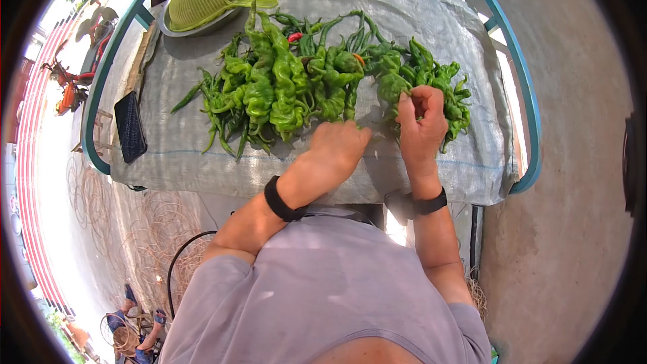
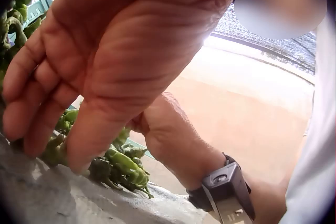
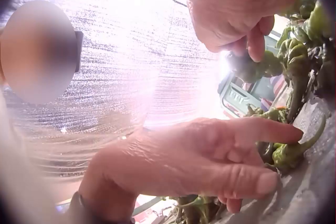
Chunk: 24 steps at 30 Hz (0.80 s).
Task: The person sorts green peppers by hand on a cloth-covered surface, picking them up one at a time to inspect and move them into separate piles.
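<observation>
A long heap of wrinkled green peppers [image 1: 290, 87] lies across the grey woven sheet [image 1: 465, 178]. My right hand [image 1: 423, 121] pinches a green pepper [image 1: 391, 81] between thumb and forefinger at the right part of the heap; that pepper [image 3: 251, 67] hangs below the fingertips in the right wrist view. My left hand [image 1: 333, 152] is low at the heap's front edge. Its fingers are loosely extended in the left wrist view, fingertips [image 2: 34, 142] down by the sheet. In the right wrist view its forefinger and thumb reach beside a curved-stem pepper [image 3: 289, 155].
A green plastic colander [image 1: 209, 0] sits upside down in a metal bowl [image 1: 176, 32] at the back left. A dark phone [image 1: 130, 126] lies near the left edge. Teal metal rails [image 1: 522, 87] border both sides. One red pepper [image 1: 295, 37] shows among the green ones.
</observation>
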Tool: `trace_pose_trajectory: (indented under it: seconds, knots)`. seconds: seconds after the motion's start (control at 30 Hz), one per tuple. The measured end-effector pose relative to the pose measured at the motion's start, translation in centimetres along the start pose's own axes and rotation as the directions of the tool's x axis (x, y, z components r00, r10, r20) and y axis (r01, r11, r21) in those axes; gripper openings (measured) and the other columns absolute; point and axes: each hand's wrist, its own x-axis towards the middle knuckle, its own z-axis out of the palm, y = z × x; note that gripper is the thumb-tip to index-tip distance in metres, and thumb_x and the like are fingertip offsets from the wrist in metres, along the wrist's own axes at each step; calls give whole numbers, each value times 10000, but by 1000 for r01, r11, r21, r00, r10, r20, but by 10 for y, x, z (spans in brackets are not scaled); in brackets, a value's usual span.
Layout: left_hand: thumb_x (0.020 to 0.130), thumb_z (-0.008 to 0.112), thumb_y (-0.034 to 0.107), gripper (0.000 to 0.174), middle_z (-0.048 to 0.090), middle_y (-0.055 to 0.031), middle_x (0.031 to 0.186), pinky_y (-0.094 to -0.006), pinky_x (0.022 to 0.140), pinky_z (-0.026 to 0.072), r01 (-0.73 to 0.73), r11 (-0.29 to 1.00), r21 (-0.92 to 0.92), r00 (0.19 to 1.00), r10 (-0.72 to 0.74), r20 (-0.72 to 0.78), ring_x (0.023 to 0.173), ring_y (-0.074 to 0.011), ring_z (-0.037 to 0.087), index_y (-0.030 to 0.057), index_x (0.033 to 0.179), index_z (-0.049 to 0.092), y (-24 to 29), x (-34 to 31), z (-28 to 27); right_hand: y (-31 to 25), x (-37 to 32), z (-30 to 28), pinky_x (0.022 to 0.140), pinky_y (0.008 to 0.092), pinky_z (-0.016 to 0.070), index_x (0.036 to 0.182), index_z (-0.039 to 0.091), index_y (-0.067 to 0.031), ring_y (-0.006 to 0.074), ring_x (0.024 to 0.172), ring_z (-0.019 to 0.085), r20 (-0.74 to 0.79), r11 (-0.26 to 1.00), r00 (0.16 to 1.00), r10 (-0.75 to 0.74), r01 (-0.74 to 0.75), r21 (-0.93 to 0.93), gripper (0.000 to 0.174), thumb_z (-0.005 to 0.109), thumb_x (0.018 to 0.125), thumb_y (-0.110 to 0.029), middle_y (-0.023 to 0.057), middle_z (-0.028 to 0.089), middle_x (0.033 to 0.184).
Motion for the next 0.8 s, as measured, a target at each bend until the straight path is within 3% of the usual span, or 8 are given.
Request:
trace_pose_trajectory:
  seconds: [0.17, 0.3, 0.4, 0.5, 0.6, 0.67, 0.73, 0.8]
  knots:
    - [844, 613, 83, 226, 659, -137, 866, -453, 690, 542, 10, 987, 158, 999, -17, 37, 808, -341, 684, 123, 1061, 664, 9, 10, 8, 1, 13, -10, 573, 252, 518, 1075, 533, -14, 87, 650, 623, -134, 977, 988, 80, -50, 208, 191, 654, 940, -75, 66, 678, 837]
    - [842, 600, 75, 234, 657, -109, 851, -441, 653, 541, 27, 981, 192, 998, -35, 42, 792, -318, 690, 143, 1059, 655, 13, 14, 5, 12, 12, -17, 550, 255, 511, 1108, 542, -18, 112, 628, 624, -124, 968, 962, 245, -236, 82, 167, 587, 950, -47, 70, 686, 864]
    - [836, 599, 66, 243, 641, -104, 823, -456, 627, 534, 46, 990, 136, 999, -43, -25, 766, -314, 683, 143, 1062, 639, 11, 15, 6, 19, 3, -22, 525, 257, 485, 1143, 570, -32, 123, 604, 608, -182, 975, 981, 63, -99, -197, 198, 569, 945, -39, 63, 691, 875]
    - [872, 606, 90, 196, 628, -108, 816, -458, 614, 526, 73, 996, 51, 985, -64, -163, 750, -325, 672, 134, 1062, 623, 19, 15, -4, 20, -5, -26, 511, 242, 456, 1173, 588, -44, 100, 592, 584, -116, 990, 993, 13, -29, -137, 213, 578, 964, -83, 51, 689, 880]
    - [920, 610, 129, 147, 636, -115, 853, -457, 613, 521, 12, 995, -95, 950, -41, -310, 748, -356, 656, 114, 1066, 605, 28, 18, -19, -1, -18, -31, 514, 220, 443, 1193, 586, -35, 66, 608, 569, 20, 976, 976, 216, -216, 9, 235, 590, 993, -157, 45, 686, 886]
    - [939, 614, 155, 145, 643, -115, 879, -451, 612, 515, -32, 983, -181, 923, -41, -384, 754, -369, 651, 100, 1071, 594, 31, 18, -21, -6, -25, -31, 513, 209, 433, 1195, 583, -33, 50, 611, 556, 113, 946, 964, 239, -258, 196, 251, 594, 1005, -197, 40, 681, 876]
    - [938, 623, 154, 161, 645, -117, 896, -448, 613, 508, -69, 961, -266, 899, -56, -435, 760, -376, 646, 90, 1081, 587, 34, 17, -22, -6, -31, -34, 526, 196, 424, 1249, 572, -35, 39, 618, 536, 241, 892, 942, 232, -305, 333, 329, 616, 1004, -250, 38, 668, 905]
    - [919, 639, 127, 190, 643, -123, 906, -447, 617, 503, -99, 930, -354, 883, -82, -463, 766, -378, 642, 84, 1096, 584, 38, 14, -22, -9, -36, -34, 547, 195, 424, 1293, 560, -41, 38, 626, 530, 305, 889, 945, 115, -235, 394, 380, 634, 992, -260, 34, 654, 930]
